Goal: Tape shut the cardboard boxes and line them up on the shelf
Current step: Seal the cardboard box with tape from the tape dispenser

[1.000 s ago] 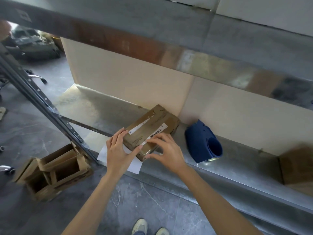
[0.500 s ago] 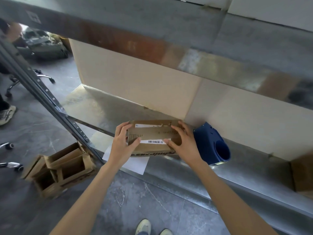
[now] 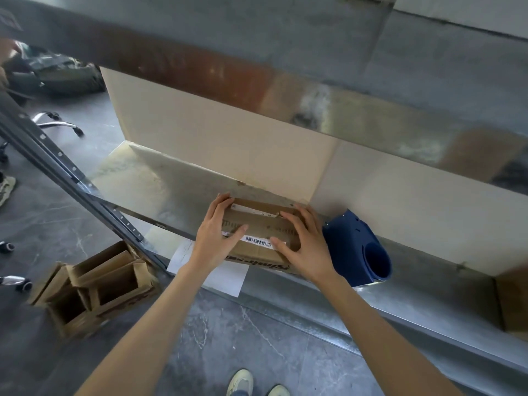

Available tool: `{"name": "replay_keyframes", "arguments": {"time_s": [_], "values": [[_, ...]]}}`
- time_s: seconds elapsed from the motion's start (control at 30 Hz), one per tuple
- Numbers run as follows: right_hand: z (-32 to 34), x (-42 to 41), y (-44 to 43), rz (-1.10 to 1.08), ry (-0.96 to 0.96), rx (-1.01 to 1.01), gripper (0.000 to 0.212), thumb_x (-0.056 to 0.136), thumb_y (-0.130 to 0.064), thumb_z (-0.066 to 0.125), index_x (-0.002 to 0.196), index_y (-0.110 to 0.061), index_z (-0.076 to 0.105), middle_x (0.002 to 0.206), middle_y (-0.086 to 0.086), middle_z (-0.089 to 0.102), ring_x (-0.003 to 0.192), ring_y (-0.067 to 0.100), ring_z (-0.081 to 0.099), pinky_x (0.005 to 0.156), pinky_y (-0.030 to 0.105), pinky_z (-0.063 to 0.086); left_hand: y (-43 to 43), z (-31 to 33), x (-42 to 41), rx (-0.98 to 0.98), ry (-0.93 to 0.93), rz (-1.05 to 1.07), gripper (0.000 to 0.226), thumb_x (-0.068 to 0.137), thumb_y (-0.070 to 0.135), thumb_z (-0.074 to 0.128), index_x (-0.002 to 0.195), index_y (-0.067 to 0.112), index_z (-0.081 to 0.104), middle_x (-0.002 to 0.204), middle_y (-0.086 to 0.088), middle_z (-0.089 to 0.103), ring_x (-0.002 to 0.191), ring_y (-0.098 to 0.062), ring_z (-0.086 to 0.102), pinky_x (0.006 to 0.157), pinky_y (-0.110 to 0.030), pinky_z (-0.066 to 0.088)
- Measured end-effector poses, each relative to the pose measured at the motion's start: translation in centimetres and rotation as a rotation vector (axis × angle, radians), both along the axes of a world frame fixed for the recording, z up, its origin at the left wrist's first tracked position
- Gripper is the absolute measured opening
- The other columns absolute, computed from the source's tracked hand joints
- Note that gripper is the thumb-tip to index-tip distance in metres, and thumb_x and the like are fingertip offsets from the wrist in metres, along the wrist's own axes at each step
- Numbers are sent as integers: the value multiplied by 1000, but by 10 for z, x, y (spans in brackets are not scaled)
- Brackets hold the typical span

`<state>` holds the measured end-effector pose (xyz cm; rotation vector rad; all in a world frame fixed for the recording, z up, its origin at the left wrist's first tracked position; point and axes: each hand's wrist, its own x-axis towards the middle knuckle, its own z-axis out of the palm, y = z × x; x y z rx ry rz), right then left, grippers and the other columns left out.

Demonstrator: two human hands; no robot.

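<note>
Two hands: both mine, set on one cardboard box (image 3: 261, 228) at the metal shelf (image 3: 160, 190).
Left hand (image 3: 215, 240): grasping the box's left end, with the fingers running along that side and the thumb laid across the top.
Right hand (image 3: 307, 248): released, spread flat over the box's right end, with fairly straight fingers and the thumb beside the barcode label (image 3: 258, 242).
Cardboard box: closed, lying on the left part of the shelf. Its long side runs parallel with the front edge and its far side is close to the back panel.
White sheet (image 3: 227, 277): under the box's near side, hanging over the shelf's front edge.
Blue tape dispenser (image 3: 357, 247): on the shelf just right of the box, beside my right hand.
Brown box (image 3: 514, 298): at the shelf's right end, well apart and cut off by the frame.
Open boxes (image 3: 97, 287): empty cardboard ones on the floor (image 3: 243, 332), below the shelf's left corner.
Shoes (image 3: 240, 381): my toes, at the bottom of the frame.
</note>
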<state>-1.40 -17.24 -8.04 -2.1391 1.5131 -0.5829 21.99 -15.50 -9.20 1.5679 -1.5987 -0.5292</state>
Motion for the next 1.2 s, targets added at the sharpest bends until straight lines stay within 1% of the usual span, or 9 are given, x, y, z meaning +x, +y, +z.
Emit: {"name": "replay_keyframes", "arguments": {"time_s": [0.17, 0.33, 0.5, 0.57, 0.83, 0.93, 1.03, 1.13, 1.2], "values": [[-8, 0, -4, -33, -82, -18, 57, 83, -68, 56, 131, -39, 47, 147, -14, 29, 144, 8, 17, 115, 43, 30, -2, -3, -2, -34, 31, 30, 59, 81, 25, 79, 133, 14, 53, 144, 9, 44, 122, 8, 46, 99, -8, 39], [-9, 0, -6, -29, -100, 12, 59, 81, -70, 55, 131, -41, 45, 147, -15, 28, 143, 7, 17, 115, 41, 28, -2, 0, -3, -12, 17, 13, 60, 83, 28, 77, 135, 14, 51, 146, 8, 42, 125, -3, 48, 100, -20, 45], [-3, -3, -3, 7, -111, 56, 62, 79, -74, 54, 133, -46, 43, 153, -15, 22, 145, 5, 10, 116, 35, 19, 3, 6, -2, 40, -92, -2, 66, 87, 39, 72, 143, 16, 46, 156, 11, 34, 146, -2, 21, 112, -26, 31], [-2, -3, -3, 8, -109, 44, 65, 80, -76, 52, 137, -47, 41, 155, -15, 21, 147, 4, 4, 116, 35, 17, 5, 4, -5, 16, -107, -14, 65, 86, 37, 73, 141, 14, 48, 155, 9, 38, 149, -6, 19, 114, -26, 29], [13, -8, -11, 90, 38, 212, 60, 90, -68, 44, 144, -53, 25, 156, -26, 2, 146, 3, -14, 109, 57, 31, 0, 13, -1, 78, -155, -11, 65, 86, 49, 69, 141, 22, 47, 153, 16, 37, 147, 0, 18, 103, -35, 44], [17, -9, -10, 92, -3, 207, 62, 90, -56, 56, 144, -50, 26, 156, -21, 10, 147, 5, -5, 109, 57, 34, 6, 18, 1, 35, -156, -18, 65, 86, 43, 72, 140, 17, 48, 156, 8, 36, 148, -10, 21, 110, -37, 38], [21, -10, -9, 78, -29, 196, 60, 88, -58, 58, 140, -44, 31, 154, -23, 15, 146, 4, 3, 109, 51, 34, 24, 16, -2, -82, -230, 39, 61, 87, 37, 71, 138, 14, 49, 150, 2, 43, 143, -18, 32, 114, -36, 32], [22, -9, -5, 58, 30, 149, 54, 88, -61, 56, 133, -38, 40, 153, -21, 17, 143, 4, 10, 105, 41, 36, 45, 12, -10, -112, -308, 103, 45, 87, 43, 63, 126, 20, 58, 138, 4, 51, 128, -21, 43, 103, -36, 39], [23, -9, 0, 37, 61, 122, 51, 88, -61, 55, 132, -37, 42, 151, -17, 22, 140, 6, 17, 100, 33, 36, 49, 7, -15, -87, -338, 138, 37, 86, 34, 70, 120, 21, 64, 135, 1, 52, 124, -25, 43, 97, -40, 42]]}}
